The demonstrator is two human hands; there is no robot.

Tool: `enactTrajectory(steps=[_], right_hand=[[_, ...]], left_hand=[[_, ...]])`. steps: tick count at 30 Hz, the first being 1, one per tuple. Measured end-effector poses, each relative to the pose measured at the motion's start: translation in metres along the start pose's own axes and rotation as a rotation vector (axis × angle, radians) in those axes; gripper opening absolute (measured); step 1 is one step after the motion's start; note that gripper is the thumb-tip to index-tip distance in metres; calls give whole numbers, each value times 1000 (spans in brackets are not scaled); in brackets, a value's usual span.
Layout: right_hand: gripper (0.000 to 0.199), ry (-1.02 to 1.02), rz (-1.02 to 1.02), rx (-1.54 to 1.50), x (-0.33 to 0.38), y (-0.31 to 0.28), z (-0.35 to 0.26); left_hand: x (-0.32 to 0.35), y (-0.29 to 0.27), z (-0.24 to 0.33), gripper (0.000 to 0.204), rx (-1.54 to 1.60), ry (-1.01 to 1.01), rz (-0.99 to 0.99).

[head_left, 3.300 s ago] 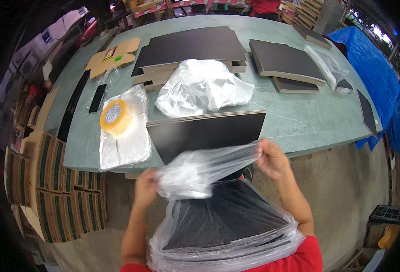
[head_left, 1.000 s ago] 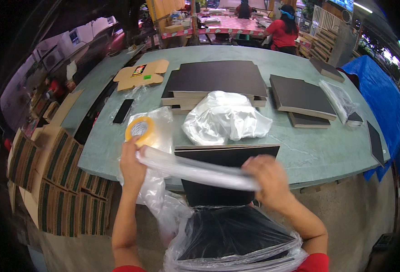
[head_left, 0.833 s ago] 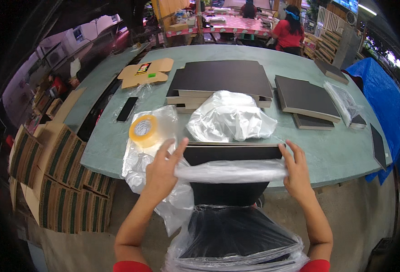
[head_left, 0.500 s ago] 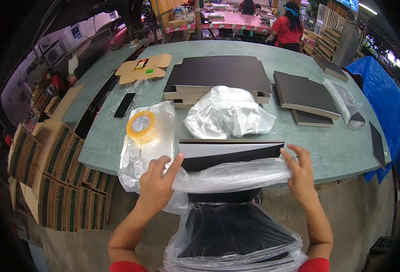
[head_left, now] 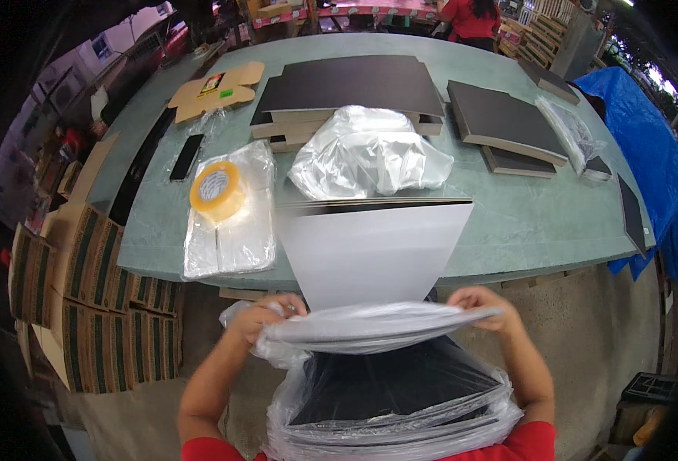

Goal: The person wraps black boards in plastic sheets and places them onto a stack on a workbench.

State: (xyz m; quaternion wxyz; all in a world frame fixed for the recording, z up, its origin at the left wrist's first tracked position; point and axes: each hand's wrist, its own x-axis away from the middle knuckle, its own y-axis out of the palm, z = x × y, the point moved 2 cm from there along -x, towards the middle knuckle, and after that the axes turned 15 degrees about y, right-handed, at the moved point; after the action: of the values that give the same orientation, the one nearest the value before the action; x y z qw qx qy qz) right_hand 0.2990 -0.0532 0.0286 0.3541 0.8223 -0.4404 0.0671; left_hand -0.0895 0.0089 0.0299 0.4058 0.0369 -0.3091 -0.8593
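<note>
My left hand point(head_left: 266, 316) and my right hand point(head_left: 483, 306) are closed on opposite ends of a flat board in a clear plastic sleeve point(head_left: 385, 326), tilted in front of me. Loose plastic bunches around my left fingers. Just beyond it, a few flat boards lean on the near table edge, the closest showing a white face point(head_left: 377, 250). Below my hands, toward my body, lies a stack of black boards in clear plastic point(head_left: 397, 388). What carries this stack is hidden.
On the green table point(head_left: 523, 219) are a crumpled clear plastic bundle point(head_left: 370, 157), a tape roll point(head_left: 217, 192) on flat plastic sleeves point(head_left: 235, 250), a black phone point(head_left: 187, 157), stacked dark thick boards point(head_left: 347, 84) and an unfolded carton point(head_left: 216, 88). Cardboard boxes point(head_left: 85, 307) stand left; a blue tarp point(head_left: 643, 146) hangs right.
My hands have drawn the plastic-covered board toward my body and away from the table edge. A white face now shows on the leaning boards. The view has tilted downward.
</note>
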Motion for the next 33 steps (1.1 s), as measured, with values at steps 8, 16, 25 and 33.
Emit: enactTrajectory(steps=[8, 16, 25, 33], right_hand=[[17, 339, 756, 31, -75, -90, 148], [17, 218, 68, 502, -22, -2, 39], [32, 356, 1220, 388, -107, -117, 187], [36, 301, 761, 1041, -49, -36, 45]], left_hand=[[-11, -107, -142, 36, -296, -96, 455], [3, -52, -64, 38, -215, -214, -42], [-43, -71, -137, 34, -497, -112, 442], [-13, -89, -94, 29, -1528, 12, 109]])
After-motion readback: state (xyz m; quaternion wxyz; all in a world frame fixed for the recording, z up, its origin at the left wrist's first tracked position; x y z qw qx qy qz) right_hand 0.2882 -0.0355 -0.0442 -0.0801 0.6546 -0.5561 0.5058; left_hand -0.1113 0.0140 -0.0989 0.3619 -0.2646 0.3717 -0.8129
